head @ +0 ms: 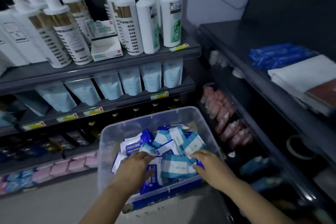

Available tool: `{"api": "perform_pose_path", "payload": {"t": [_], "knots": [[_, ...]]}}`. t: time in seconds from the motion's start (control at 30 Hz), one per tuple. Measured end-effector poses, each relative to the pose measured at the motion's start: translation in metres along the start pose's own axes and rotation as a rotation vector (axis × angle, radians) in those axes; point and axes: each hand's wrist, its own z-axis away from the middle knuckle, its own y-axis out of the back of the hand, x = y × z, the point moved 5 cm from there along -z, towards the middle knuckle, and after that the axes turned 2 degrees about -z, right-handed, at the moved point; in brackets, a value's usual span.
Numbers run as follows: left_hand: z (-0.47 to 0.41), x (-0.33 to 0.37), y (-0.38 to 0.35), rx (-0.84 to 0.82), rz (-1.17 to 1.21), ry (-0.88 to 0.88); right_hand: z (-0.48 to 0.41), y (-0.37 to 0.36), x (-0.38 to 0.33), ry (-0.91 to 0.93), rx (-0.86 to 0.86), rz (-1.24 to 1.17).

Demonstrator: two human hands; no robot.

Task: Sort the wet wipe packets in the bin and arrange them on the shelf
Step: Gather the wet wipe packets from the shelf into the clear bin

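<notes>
Translucent plastic bin (111,143) on the pale floor (54,203), filled with a loose heap of wet wipe packets (169,143): light-blue-and-white ones tumbled over dark-blue-and-white ones, lying at all angles, one printed "75%". Dim, blurred shop corner around it. Dark shelving unit (101,68) behind the bin: white pump bottles (69,29) and "CLEAR" shampoo bottles (172,22) on the upper shelf, pale blue refill pouches (127,82) below, pink packs (76,164) on the lowest level, yellow-green price tags (179,47) on the shelf edges. Second dark shelf (227,36) at right, carrying dark blue packets (278,55) beside a white stack (305,74), pink bottles (223,112) underneath. Both bare forearms reaching down into the bin. Left hand (135,169) palm down, fingers spread flat on the dark-blue packets at the near left of the heap, gripping nothing visibly. Right hand (207,162) at the near right, fingers curled among light-blue packets; cannot tell whether closed on one
</notes>
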Motion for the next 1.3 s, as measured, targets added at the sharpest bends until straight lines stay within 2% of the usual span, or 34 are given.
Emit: {"api": "perform_pose_path", "payload": {"t": [0.2, 0.43, 0.67, 0.9, 1.0, 1.1, 1.3], "knots": [[-0.025, 0.072, 0.024, 0.12, -0.054, -0.366, 0.086, 0.041, 0.016, -0.172, 0.256, -0.054], [-0.016, 0.239, 0.068, 0.288, 0.008, -0.827, 0.254, 0.091, 0.082, -0.491, 0.535, 0.006], [0.066, 0.417, 0.074, 0.353, 0.059, -1.148, 0.46, 0.101, 0.127, -0.779, 0.792, 0.017], [0.192, 0.589, 0.037, 0.376, 0.085, -1.415, 0.677, 0.062, 0.172, -1.001, 0.972, 0.006], [0.244, 0.648, 0.023, 0.355, 0.101, -1.469, 0.757, 0.053, 0.183, -1.096, 1.016, 0.026], [0.286, 0.699, 0.008, 0.28, 0.082, -1.506, 0.823, 0.041, 0.194, -1.183, 1.053, 0.0], [0.352, 0.792, -0.011, 0.227, 0.053, -1.684, 0.924, 0.022, 0.208, -1.334, 1.154, -0.018]]}}
